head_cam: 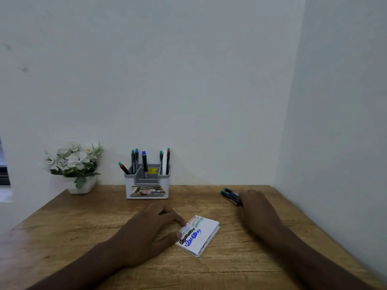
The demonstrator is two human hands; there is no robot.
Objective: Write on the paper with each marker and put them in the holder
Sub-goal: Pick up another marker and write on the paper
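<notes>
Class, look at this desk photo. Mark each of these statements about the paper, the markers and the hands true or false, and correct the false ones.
1. The left hand rests on the folded paper. True.
2. The holder has no markers in it. False: several stand in it.
3. Two markers lie on the table by the right hand. True.
4. The paper is blank. False: it bears coloured scribbles.
5. The flower pot stands to the right of the holder. False: it stands to its left.
</notes>
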